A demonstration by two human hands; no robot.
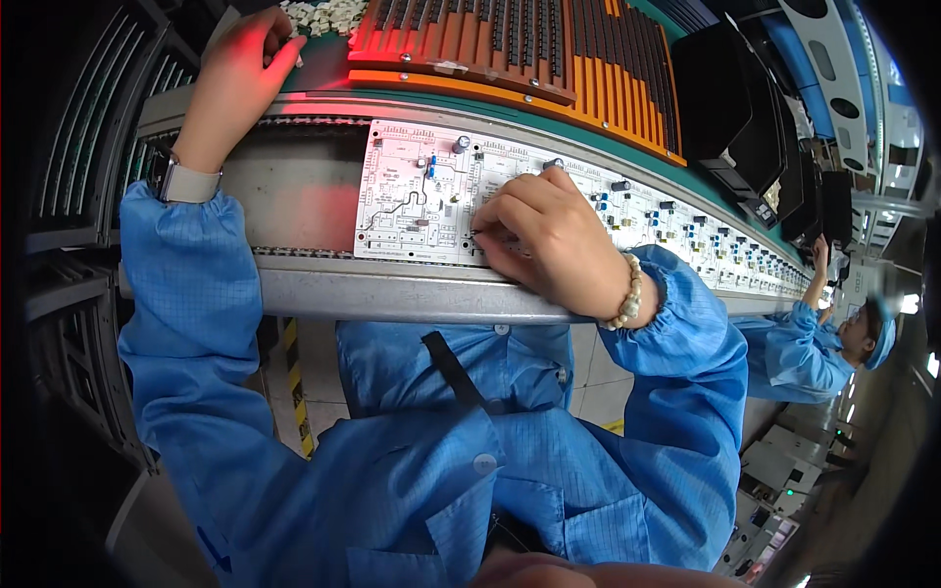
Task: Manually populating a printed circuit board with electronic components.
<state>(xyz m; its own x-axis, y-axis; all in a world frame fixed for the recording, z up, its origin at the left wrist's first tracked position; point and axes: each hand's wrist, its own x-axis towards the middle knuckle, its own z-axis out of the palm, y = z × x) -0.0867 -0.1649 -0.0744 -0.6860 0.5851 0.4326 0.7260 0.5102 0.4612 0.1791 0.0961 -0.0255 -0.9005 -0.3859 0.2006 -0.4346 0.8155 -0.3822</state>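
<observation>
My left hand (247, 57) is beside a pile of small white plastic connectors (323, 18) at the back left, under red light. Its fingers are curled, and a small white piece shows by the thumb; what the fingers hold is unclear. My right hand (544, 227) rests over white circuit boards (397, 181) lying in a row along a rail conveyor. Its thumb and fingers are pinched low against the board, and whatever lies between the tips is hidden. Capacitors (462, 144) and small blue parts (432, 167) stand on the boards.
Behind the conveyor, orange slotted racks (627, 93) hold rows of dark parts. Black bins (730, 108) stand to their right. The metal conveyor edge (412, 294) runs close in front of me. Farther along at the right, a person in blue (799, 353) works at the same line.
</observation>
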